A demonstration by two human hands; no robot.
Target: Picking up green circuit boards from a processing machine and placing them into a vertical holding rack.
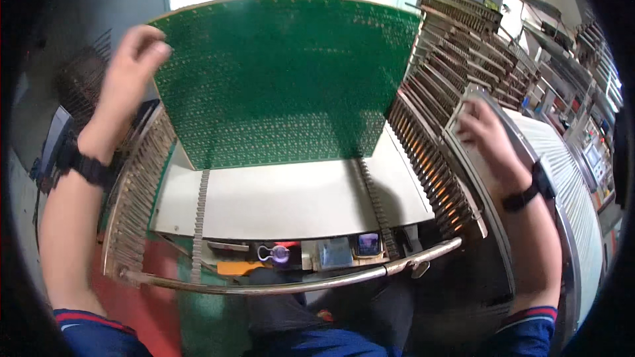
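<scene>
A large green circuit board panel (284, 79) stands upright in a metal slotted rack (440, 188), its face covered with rows of small pads and holes. My left hand (135, 59) is at the panel's upper left edge, thumb and bent fingers apart, overlapping the edge; contact cannot be made out. Out to the right of the rack, away from the panel, is my right hand (483, 132). Its fingers are loosely bent and slightly blurred, with nothing seen in them. A dark band circles each wrist.
A metal bar (291, 286) crosses the rack's front, over my lap. Behind it lie a white board (291, 201), a purple round item (281, 253) and an orange piece (239, 268). More slotted racks (469, 46) are stacked at right, beside a pale ribbed surface (555, 165).
</scene>
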